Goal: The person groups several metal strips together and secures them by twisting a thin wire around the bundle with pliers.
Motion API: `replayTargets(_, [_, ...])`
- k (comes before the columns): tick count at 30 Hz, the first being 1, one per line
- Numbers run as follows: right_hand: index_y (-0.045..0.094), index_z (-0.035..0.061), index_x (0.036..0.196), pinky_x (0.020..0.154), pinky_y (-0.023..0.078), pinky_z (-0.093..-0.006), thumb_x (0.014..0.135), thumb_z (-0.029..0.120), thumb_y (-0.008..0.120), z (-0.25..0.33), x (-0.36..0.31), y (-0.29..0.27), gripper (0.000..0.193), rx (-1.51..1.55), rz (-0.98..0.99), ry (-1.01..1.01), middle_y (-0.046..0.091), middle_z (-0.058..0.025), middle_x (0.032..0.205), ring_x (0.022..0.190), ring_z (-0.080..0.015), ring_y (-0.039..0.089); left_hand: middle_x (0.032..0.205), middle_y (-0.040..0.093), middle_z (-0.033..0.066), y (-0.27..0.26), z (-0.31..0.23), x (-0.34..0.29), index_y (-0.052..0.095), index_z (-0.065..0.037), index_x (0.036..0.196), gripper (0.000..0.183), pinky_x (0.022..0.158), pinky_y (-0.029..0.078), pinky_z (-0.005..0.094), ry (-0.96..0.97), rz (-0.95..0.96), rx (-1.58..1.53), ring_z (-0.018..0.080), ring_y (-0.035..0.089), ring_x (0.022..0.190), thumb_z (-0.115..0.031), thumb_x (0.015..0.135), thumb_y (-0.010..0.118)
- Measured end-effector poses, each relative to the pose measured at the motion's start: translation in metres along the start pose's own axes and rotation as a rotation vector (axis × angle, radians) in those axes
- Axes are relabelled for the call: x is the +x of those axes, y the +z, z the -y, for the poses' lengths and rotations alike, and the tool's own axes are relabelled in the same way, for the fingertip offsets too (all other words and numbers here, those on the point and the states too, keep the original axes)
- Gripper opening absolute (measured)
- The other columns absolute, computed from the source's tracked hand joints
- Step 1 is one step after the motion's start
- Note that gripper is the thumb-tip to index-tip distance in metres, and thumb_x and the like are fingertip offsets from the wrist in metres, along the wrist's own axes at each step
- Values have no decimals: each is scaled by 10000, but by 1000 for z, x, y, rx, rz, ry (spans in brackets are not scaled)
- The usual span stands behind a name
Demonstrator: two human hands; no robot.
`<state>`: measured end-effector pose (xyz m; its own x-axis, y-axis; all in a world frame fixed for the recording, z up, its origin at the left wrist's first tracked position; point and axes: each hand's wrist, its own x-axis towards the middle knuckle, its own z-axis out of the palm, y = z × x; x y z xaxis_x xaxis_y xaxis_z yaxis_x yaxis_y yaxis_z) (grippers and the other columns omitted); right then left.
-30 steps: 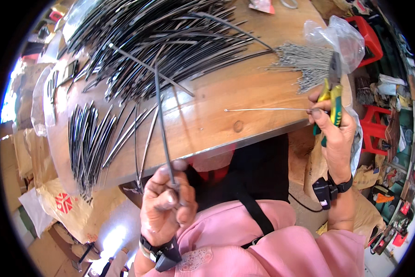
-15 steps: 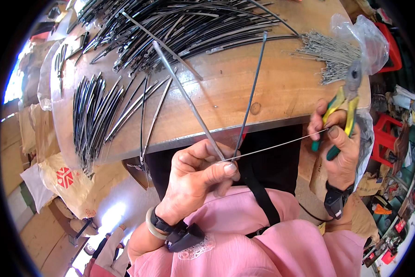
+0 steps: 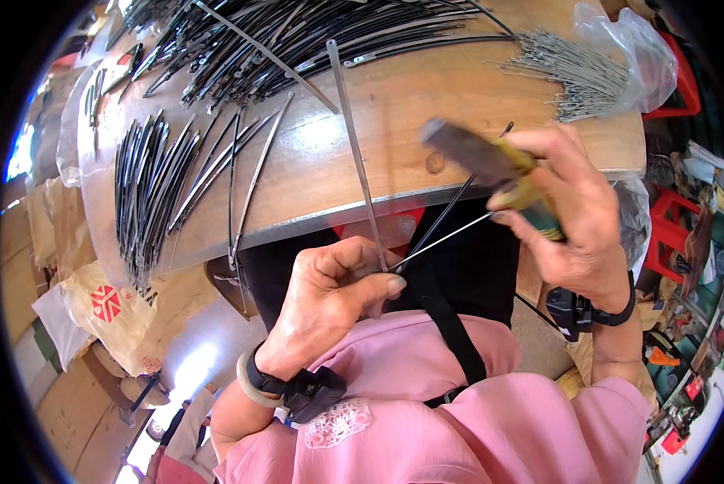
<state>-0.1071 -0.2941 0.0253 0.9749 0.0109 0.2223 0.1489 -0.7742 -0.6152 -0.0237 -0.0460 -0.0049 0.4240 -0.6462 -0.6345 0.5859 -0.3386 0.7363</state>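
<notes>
Red stools (image 3: 688, 85) stand by a wooden table (image 3: 451, 89); left fingers (image 3: 386, 284) pinch strips (image 3: 348, 121), right fingers (image 3: 562, 152) pliers (image 3: 471, 153) and wire (image 3: 447, 239).

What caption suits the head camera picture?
Left hand pinches two strips, thin wire running toward the right hand, which holds pliers.

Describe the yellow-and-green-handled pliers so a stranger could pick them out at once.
Find the brown wooden table and follow its near edge right of the middle. There the person's bare right hand holds the pliers, blurred, head pointing up and left. That broad grey metal head sets them apart from the thin silver wire beside them.
</notes>
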Motion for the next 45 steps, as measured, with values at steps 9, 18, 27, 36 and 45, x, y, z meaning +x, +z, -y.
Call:
replayTargets(9, [591,-34,840,881,385,-479,557,42,749,-12,10,23,333,-41,160,-122,582,-127,1063,933,-344,509,792,651,36,1,-7,-8,663,47,1047,195,515,430,223,-115,8,-28,57,534,566,77,856,642])
replayTargets(18, [594,-21,811,841,374,-475,546,21,694,5,9,20,286,-22,151,-180,572,-138,1029,874,-314,521,980,681,92,-18,-17,-8,600,37,1244,388,764,519,267,96,133,25,143,639,806,112,866,555])
replayTargets(27, [572,11,772,875,373,-512,573,26,672,11,10,33,223,-82,8,-216,599,-123,1011,912,-325,573,691,571,74,14,-16,4,606,26,985,144,412,311,254,-276,-12,-519,132,441,450,-107,931,615])
replayTargets(36, [676,-21,943,867,465,-432,564,87,823,11,-13,16,420,172,214,80,598,-147,1138,981,-341,586,627,545,85,10,2,-4,578,2,1009,114,395,293,243,227,-122,-440,112,403,419,-85,944,613])
replayTargets(45, [653,-33,939,825,513,-407,599,94,832,20,-11,27,405,374,250,233,588,-175,1153,973,-355,616,746,587,123,3,6,-8,568,27,1001,92,393,339,245,457,-196,-377,113,446,466,-19,931,605])
